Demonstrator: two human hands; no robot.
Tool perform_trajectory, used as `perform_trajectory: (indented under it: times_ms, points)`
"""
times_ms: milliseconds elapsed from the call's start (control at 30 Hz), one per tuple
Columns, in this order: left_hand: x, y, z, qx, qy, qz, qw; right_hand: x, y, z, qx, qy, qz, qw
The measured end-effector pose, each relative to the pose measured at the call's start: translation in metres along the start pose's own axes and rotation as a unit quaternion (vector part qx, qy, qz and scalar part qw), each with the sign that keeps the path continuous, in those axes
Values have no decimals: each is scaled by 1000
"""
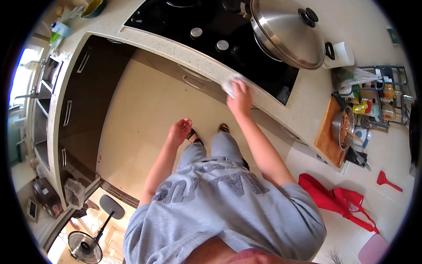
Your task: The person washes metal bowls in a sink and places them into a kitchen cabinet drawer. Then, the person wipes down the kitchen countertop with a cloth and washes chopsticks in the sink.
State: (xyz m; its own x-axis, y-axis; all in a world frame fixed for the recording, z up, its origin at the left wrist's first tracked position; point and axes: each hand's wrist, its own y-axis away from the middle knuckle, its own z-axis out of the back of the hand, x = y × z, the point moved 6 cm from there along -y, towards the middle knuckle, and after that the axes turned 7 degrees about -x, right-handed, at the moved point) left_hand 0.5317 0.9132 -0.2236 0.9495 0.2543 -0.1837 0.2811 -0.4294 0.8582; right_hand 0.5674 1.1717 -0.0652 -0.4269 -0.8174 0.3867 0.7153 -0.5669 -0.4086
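Observation:
My right hand (239,97) is closed around a crumpled white cloth (228,87), which could also be a paper wipe. It is at the front edge of the speckled countertop (169,48), just below the black cooktop (206,26). My left hand (179,131) hangs in the air above the floor, fingers loosely curled and apart, with nothing visible in it. On the cooktop's right side sits a large steel wok with a domed lid (285,31). Two round control knobs (222,45) lie between it and my right hand.
Right of the cooktop are a white container (342,55), a spice rack (387,94), and a steel bowl of food (344,127) on a wooden cutting board (327,141). A red apron (334,198) hangs at the lower right. Dark cabinets (94,75) flank the left; a fan (85,246) stands behind.

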Motion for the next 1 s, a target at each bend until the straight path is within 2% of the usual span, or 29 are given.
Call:
perform_trajectory:
  times_ms: [67, 133, 167, 200, 233, 267, 300, 333, 400, 467, 533, 567, 667, 700, 800, 867, 900, 967, 1000]
  points:
    - [1, 3, 6, 7, 19, 9, 1000, 32, -23, -10, 123, -98, 18, 987]
    - [-5, 5, 8, 10, 32, 17, 999, 2, -36, 1, 82, -168, -78, 979]
    - [-9, 8, 10, 2, 20, 11, 1000, -35, -36, 10, 51, -236, -170, 955]
    - [-15, 10, 13, 3, 14, 2, 1000, -60, -42, 38, 8, -198, -200, 960]
    - [-21, 11, 17, 1, 11, -8, 1000, -87, -50, 61, 1, -52, -220, 974]
    - [-24, 16, 27, -6, 6, -16, 1000, -122, -51, 69, -51, 59, -227, 971]
    - [-30, 18, 33, -19, -9, -23, 1000, -130, -55, 76, -72, 129, -253, 956]
    - [-33, 18, 39, -32, -8, -22, 999, -135, -56, 62, -15, 155, -306, 939]
    - [-38, 18, 46, -56, -4, -23, 998, -97, -69, 36, -1, 230, -291, 929]
    - [-40, 17, 38, -38, 7, -26, 999, -49, -74, 5, 27, 142, -140, 980]
    - [-41, 19, 33, -36, 0, -19, 999, -16, -71, -1, 137, 16, -81, 987]
    - [-44, 17, 28, -40, -9, -16, 999, -17, -72, 8, 131, -23, -93, 987]
    - [-51, 16, 10, -40, -31, -21, 998, -66, -92, 16, 80, 64, -141, 985]
    - [-57, 15, 6, -40, -41, -26, 998, -65, -103, 19, 6, 43, -130, 991]
    - [-63, -4, 8, -26, -43, -26, 998, -29, -106, -10, 58, 84, -98, 990]
    - [-66, -13, 4, -43, -45, -21, 998, 12, -89, -20, 108, 7, -4, 994]
    - [-69, -14, 2, -52, -43, -22, 997, 28, -79, -12, 102, -71, 37, 992]
    - [-77, -13, -11, -50, -30, -32, 998, 25, -58, 7, 79, -139, 58, 985]
    - [-79, -12, -16, -51, -22, -34, 998, 15, -52, 19, 60, -110, 41, 991]
